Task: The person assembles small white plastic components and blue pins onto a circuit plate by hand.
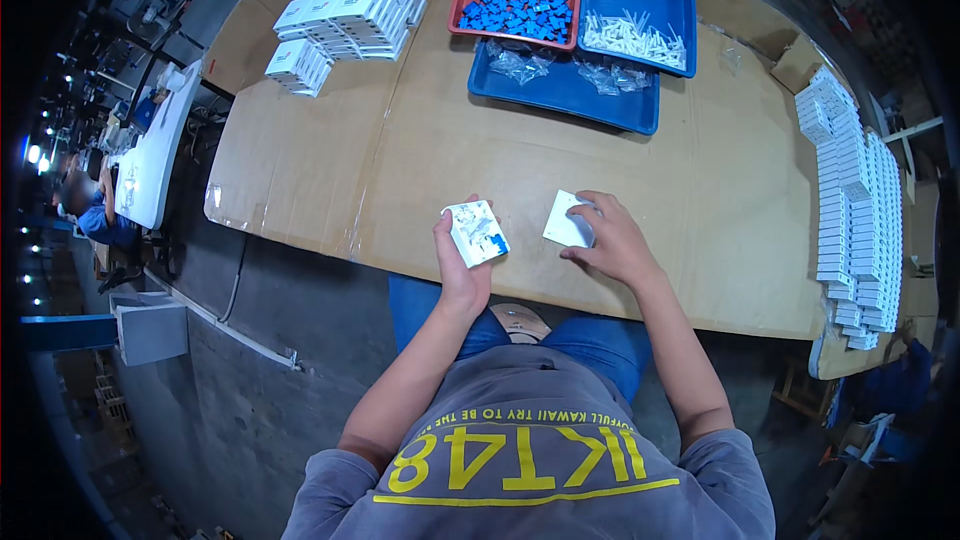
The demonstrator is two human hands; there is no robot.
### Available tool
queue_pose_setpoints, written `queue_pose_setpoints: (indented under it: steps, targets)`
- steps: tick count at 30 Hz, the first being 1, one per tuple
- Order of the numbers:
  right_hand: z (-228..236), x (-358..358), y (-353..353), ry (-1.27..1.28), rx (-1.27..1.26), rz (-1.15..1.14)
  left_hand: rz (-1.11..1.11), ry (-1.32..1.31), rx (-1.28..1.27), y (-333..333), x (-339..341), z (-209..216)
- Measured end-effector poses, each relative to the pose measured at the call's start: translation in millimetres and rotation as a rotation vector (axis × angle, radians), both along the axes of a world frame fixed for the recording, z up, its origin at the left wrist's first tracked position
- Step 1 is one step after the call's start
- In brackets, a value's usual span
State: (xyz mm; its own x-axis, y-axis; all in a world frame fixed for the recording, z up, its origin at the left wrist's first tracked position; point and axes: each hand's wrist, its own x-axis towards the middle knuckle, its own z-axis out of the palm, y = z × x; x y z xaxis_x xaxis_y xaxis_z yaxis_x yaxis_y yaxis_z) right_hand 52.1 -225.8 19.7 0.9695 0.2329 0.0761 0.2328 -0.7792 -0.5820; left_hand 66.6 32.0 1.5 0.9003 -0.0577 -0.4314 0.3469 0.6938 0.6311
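Note:
My left hand (pixel 463 285) is closed around a small white box (pixel 462 243), held above the table's near edge. The box faces up without a cover; inside show clear plastic and a bright blue piece at one corner. To its right, my right hand (pixel 622 248) grips a white, square, flat-faced piece (pixel 566 224) by its right side, thumb below and fingers on top. It looks like a box lid, though its underside is hidden. The two white pieces are apart, with bare cardboard between them.
Brown cardboard covers the table (pixel 450 160). At the back stand a red tray (pixel 462 0) of blue parts, a blue tray (pixel 688 0) of white sticks and a lower blue tray (pixel 560 110) with clear bags. White boxes are stacked left (pixel 350 15) and right (pixel 850 210).

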Motion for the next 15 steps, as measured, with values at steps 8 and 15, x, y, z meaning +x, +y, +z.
queue_pose_setpoints:
  steps: [8,15]
  targets:
    - [-7,1,-7,-0.124,0.065,0.071,-0.174,0.082,-0.36,7,-4,6]
    - [-12,24,-40,0.189,0.209,-0.344,-0.29,0.131,-0.521,6,-8,17]
